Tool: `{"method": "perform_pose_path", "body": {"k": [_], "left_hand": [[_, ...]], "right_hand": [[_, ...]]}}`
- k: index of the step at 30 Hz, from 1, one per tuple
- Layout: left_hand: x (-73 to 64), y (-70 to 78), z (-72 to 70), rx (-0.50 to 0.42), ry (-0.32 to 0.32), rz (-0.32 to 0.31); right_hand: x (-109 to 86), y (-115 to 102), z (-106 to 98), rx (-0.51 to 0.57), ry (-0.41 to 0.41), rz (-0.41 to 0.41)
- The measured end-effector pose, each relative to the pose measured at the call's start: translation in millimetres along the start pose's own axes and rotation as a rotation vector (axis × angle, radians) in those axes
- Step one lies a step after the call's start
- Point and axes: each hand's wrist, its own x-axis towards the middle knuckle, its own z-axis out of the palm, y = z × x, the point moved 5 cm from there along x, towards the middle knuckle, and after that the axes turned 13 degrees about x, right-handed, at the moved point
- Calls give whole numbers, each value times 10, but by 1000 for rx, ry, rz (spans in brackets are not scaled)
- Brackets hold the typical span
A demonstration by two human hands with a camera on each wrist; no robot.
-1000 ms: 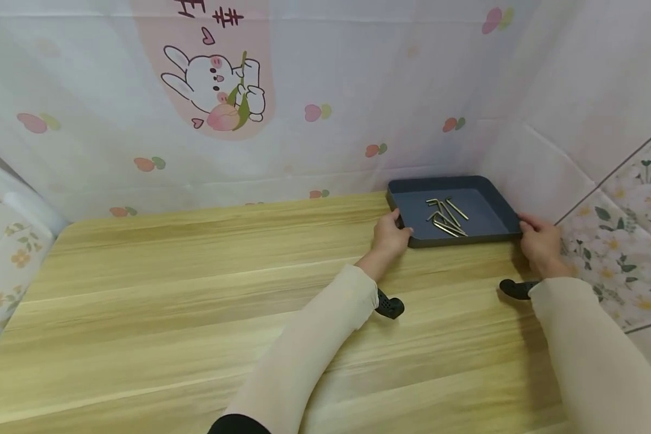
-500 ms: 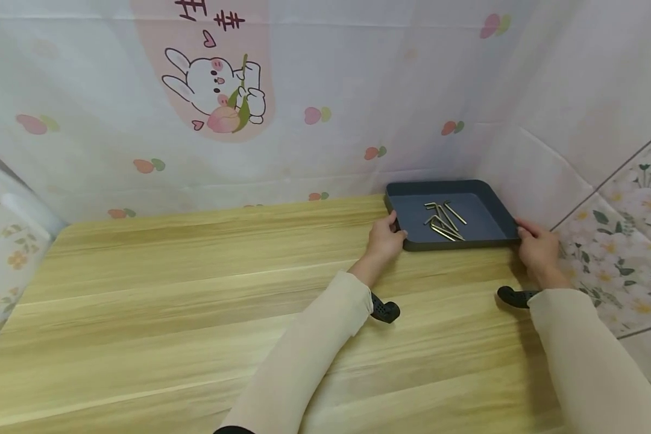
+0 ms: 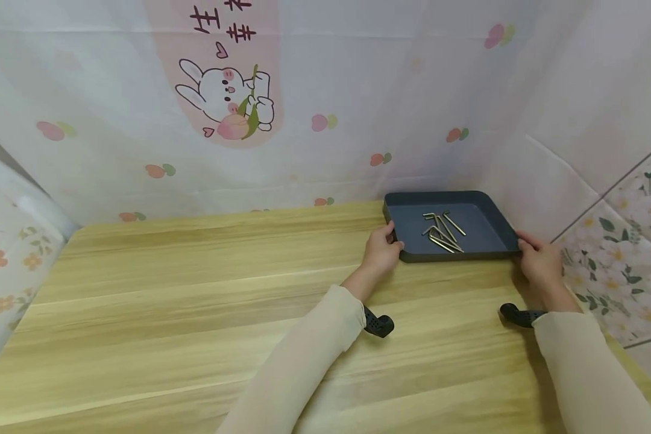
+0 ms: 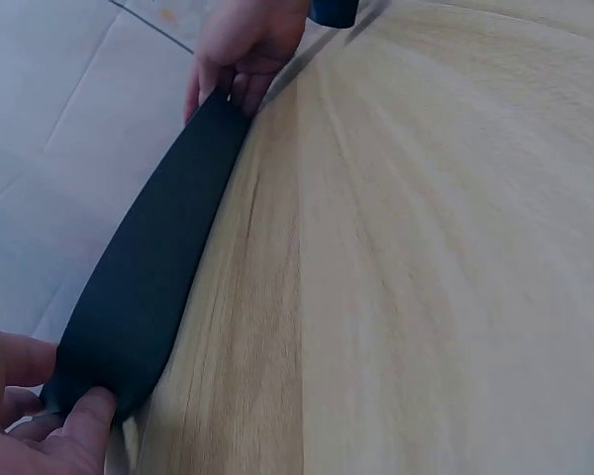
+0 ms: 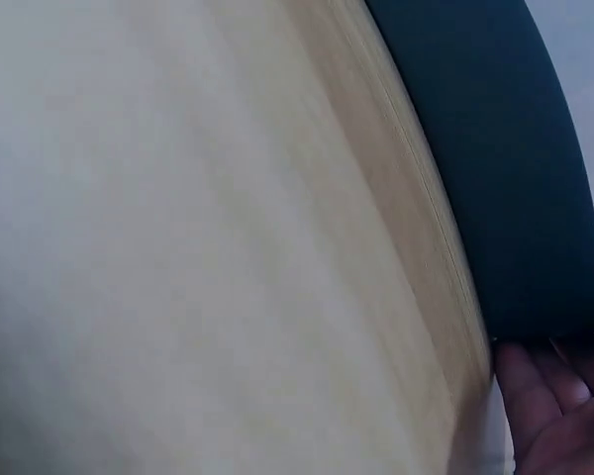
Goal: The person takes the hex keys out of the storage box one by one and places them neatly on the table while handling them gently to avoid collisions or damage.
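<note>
A shallow dark blue-grey tray (image 3: 483,232) is at the back right of the wooden table in the head view. Several brass-coloured L-shaped hex keys (image 3: 455,223) lie loosely together on its floor. My left hand (image 3: 382,248) grips the tray's left end near the front corner; in the left wrist view the thumb (image 4: 91,416) presses its outer wall. On the opposite end, my right hand (image 3: 542,265) holds the front right corner. Its fingers (image 5: 535,391) curl at the tray's lower edge in the right wrist view, partly cut off by the frame.
A printed cloth (image 3: 325,90) with a rabbit picture hangs behind the wooden table (image 3: 195,301). Flowered cloth (image 3: 629,265) covers the right side, close beside my right hand. Black wrist-worn devices (image 3: 380,325) stick out from both sleeves.
The tray has shifted slightly left and toward me, with both hands keeping their hold. The hex keys stay in it. The head view has tilted up a little.
</note>
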Motion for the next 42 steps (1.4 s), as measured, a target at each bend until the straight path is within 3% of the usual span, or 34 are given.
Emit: {"method": "perform_pose_path", "body": {"k": [7, 11, 18, 23, 31, 42], "left_hand": [[-64, -86, -31, -12, 13, 10], [-100, -142, -121, -44, 10, 6], [-184, -223, -298, -151, -39, 17], [-264, -272, -401, -166, -46, 24], [-375, -416, -602, -248, -67, 6], [-537, -578, -962, -240, -38, 1]], "right_hand": [[-125, 27, 44, 34, -30, 8], [-181, -9, 102, 75, -99, 14], [-276, -13, 213, 400, -236, 50], [-326, -31, 287, 519, -289, 8], [-439, -116, 418, 561, -306, 12], [-645, -330, 733, 525, -329, -40]]}}
